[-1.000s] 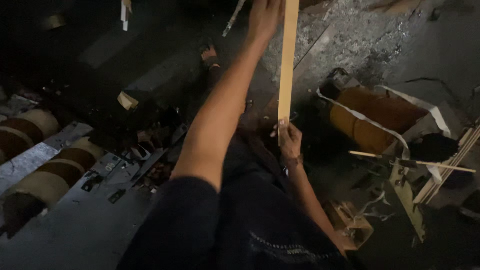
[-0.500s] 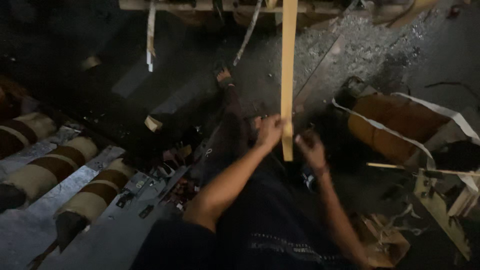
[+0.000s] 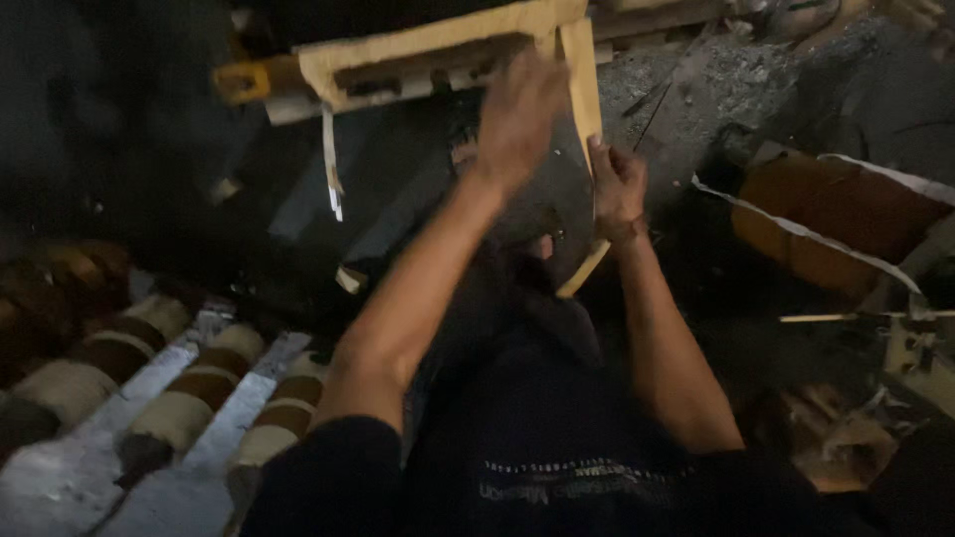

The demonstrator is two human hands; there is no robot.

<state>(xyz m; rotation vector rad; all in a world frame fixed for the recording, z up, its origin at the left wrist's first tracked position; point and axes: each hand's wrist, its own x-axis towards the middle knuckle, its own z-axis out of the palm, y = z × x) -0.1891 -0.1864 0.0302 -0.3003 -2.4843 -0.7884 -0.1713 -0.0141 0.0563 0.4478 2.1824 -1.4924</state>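
Paper strip point(image 3: 582, 94) hangs between both hands, right hand point(image 3: 617, 189) gripping it

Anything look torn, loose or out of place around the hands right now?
Yes. The tan paper strip that the right hand grips hangs off the paper-wrapped bar, whose covering looks ragged. A thin frayed strip dangles further left. The left hand is raised at the bar. The litter on the floor is too dark to identify.
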